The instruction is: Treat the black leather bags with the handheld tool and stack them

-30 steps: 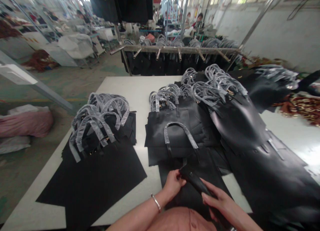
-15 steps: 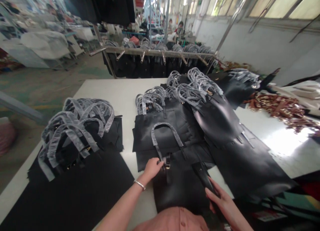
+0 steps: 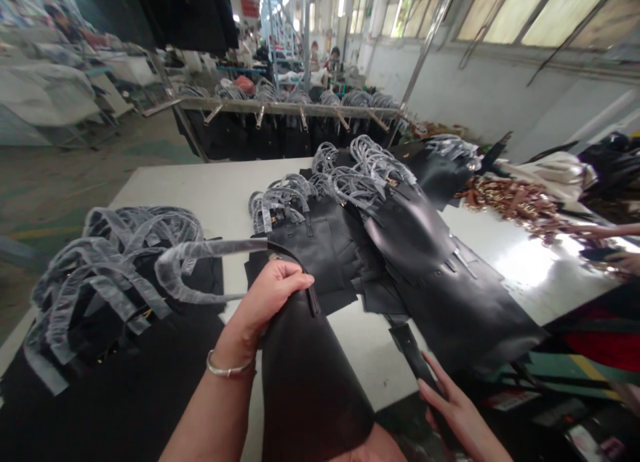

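Note:
My left hand (image 3: 270, 295) is closed on the top edge of a black leather bag panel (image 3: 310, 382), lifted and hanging toward me over the table's front. From that edge a handle (image 3: 183, 255) wrapped in clear plastic sticks out to the left. Its black end strip lies by my fingertips. Lower right, my right hand (image 3: 453, 399) grips a flat black strap (image 3: 411, 349), whose squared end points away from me. The strap's lower part is hidden by my fingers and the blur.
A pile of black panels with wrapped handles (image 3: 115, 249) lies left. More stacked panels (image 3: 325, 249) and larger ones (image 3: 450, 309) cover the middle and right. Brown straps with gold hardware (image 3: 515, 205) lie far right, near another person's hand (image 3: 627, 262). A metal rack (image 3: 290, 107) stands behind.
My left hand has lifted the bag panel off the stack and drawn it up and left, swinging its handle leftward. My right hand still holds the strap. The view has turned right.

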Demonstrator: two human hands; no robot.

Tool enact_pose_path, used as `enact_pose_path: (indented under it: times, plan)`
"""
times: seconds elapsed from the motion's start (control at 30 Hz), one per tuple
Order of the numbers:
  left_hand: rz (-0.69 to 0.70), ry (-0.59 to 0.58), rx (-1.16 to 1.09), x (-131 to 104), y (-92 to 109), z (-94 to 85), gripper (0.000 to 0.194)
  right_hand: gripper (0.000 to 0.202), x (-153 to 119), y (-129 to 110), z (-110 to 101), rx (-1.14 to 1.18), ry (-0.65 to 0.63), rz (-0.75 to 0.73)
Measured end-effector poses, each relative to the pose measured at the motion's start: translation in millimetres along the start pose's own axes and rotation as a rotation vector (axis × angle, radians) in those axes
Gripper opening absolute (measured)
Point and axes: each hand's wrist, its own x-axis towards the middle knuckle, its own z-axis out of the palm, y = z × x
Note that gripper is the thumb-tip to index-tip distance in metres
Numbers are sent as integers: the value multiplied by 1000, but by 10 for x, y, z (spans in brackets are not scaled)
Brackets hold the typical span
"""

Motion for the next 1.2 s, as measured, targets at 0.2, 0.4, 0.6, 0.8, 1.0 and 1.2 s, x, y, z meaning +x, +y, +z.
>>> enact_pose_path:
  times: [0.2,0.4,0.6,0.8,1.0,1.2]
  plan:
    - [78,-121,593,647,-707,650,51,88,27,-2,-76,7,15,-35]
    - [115,-84,799,279,-1771,1073,22,77,189,-56,106,-66,-49,-45]
    - [364,-26,1009,-53,-2379,1079,40,73,516,-322,433,-19,-162,-2]
    - [409,-18,1059,-129,-2511,1083,40,68,832,-564,541,20,-198,10]
    - [410,-35,1098,-117,-2460,1087,41,64,1153,-801,567,48,-257,47]
    - [397,-28,1091,-104,-2510,1105,42,67,1229,-930,542,47,-276,66]
